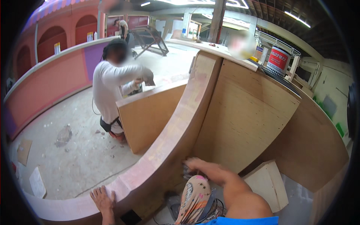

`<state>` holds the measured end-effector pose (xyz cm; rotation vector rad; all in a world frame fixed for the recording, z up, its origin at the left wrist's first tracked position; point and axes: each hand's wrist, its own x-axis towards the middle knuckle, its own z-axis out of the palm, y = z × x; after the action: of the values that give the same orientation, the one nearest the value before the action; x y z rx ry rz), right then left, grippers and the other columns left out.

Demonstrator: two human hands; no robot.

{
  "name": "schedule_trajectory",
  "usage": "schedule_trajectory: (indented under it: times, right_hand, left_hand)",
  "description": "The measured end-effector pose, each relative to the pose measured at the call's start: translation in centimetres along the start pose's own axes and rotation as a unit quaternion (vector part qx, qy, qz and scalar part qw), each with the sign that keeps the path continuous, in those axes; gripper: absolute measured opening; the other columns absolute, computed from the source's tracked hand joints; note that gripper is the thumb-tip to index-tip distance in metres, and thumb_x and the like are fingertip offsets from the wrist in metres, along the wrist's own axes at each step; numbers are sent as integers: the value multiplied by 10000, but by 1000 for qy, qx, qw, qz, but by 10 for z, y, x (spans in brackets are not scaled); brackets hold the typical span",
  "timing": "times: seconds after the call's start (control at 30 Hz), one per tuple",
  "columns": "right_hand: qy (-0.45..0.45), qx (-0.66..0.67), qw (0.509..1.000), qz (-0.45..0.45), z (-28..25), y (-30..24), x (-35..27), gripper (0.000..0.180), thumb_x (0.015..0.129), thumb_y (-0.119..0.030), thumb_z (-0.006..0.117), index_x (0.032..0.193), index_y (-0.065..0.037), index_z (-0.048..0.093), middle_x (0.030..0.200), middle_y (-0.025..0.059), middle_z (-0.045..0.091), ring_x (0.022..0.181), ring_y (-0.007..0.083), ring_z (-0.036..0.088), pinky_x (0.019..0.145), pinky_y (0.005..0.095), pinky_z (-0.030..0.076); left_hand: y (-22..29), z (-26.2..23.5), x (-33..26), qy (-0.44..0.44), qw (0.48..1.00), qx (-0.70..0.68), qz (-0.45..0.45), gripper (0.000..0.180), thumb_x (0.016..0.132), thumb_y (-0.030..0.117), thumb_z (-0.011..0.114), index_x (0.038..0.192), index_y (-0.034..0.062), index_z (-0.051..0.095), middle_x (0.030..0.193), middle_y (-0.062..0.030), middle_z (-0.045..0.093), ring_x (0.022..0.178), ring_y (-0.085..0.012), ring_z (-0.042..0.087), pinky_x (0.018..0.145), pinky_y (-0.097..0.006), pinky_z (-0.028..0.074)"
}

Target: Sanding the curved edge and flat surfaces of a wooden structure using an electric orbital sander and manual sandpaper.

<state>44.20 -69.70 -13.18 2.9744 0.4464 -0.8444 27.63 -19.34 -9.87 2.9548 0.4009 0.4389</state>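
My left hand (103, 200) lies flat on the pale pinkish top edge of a curved wooden counter (157, 146), fingers spread and holding nothing. Low down on the counter's inner side, my right hand (194, 164) is closed round a small greyish thing (187, 173). Its kind is hard to tell, since the hand and my knee partly hide it. Beside it rises a plain plywood panel (243, 112) that meets the curved wall. My knee, in patterned cloth (195, 195), is bent just below my right hand.
Across the counter a co-worker (112, 82) in a pale long-sleeved top works with a tool at a wooden panel (150, 116). A red-and-white can (277, 61) stands on the ledge at right. A loose plywood piece (266, 183) and dark cables (221, 205) lie near me.
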Motion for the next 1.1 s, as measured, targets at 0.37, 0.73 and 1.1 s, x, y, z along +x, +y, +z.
schedule_trajectory:
  times: [0.37, 0.73, 1.1]
  right_hand:
    - [12, 134, 976, 171, 203, 34, 37, 591, 789, -421, 737, 1261, -74, 658, 1317, 180, 633, 1226, 350, 606, 994, 470, 509]
    - [59, 210, 965, 146, 192, -8, 59, 564, 965, -316, 493, 1478, -90, 426, 1486, 174, 474, 1380, 344, 435, 1148, 489, 339]
    - [384, 197, 901, -36, 129, -68, 23, 539, 946, -288, 549, 1434, -74, 467, 1425, 185, 498, 1324, 354, 468, 1112, 481, 369]
  left_hand:
    - [11, -21, 0, -77, 996, 42, 26, 671, 951, 563, 483, 1335, 22, 585, 1364, -237, 576, 1314, -439, 469, 1149, -578, 257]
    - [-4, 15, -3, 13, 998, 52, 24, 601, 851, 540, 632, 1235, 78, 633, 1230, -160, 622, 1240, -357, 508, 1126, -592, 285]
    - [-19, 28, -3, -90, 994, 60, -17, 739, 942, 617, 457, 1488, 120, 441, 1540, -166, 409, 1458, -338, 320, 1206, -568, 178]
